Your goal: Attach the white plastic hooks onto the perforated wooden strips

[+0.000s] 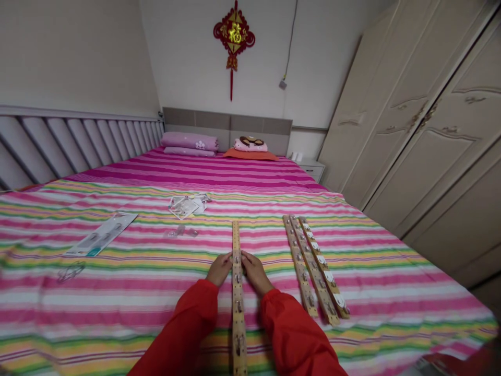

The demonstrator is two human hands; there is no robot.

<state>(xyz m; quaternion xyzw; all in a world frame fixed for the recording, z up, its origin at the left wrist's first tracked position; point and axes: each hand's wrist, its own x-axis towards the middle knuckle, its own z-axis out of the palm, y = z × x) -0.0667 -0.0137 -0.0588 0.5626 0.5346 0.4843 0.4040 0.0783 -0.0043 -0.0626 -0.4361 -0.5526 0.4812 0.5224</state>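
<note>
A long, narrow wooden strip (238, 292) lies lengthwise in front of me, with small shiny metal pieces set along its nearer part. Its far part shows a row of small holes or dots. My left hand (219, 269) grips the strip's left edge with closed fingers. Opposite it, my right hand (255, 271) closes on the right edge. Both hands meet the strip around one metal piece (236, 259); the fingertips are partly hidden, so I cannot tell whether they also hold something small.
Three similar strips (313, 266) lie side by side at the right, one bearing white pieces. To the left are a clear-and-white package (102, 234), thin wire loops (71, 271), small plastic bits (180, 231) and packets (190, 205). Everything rests on a striped bedspread (156, 313).
</note>
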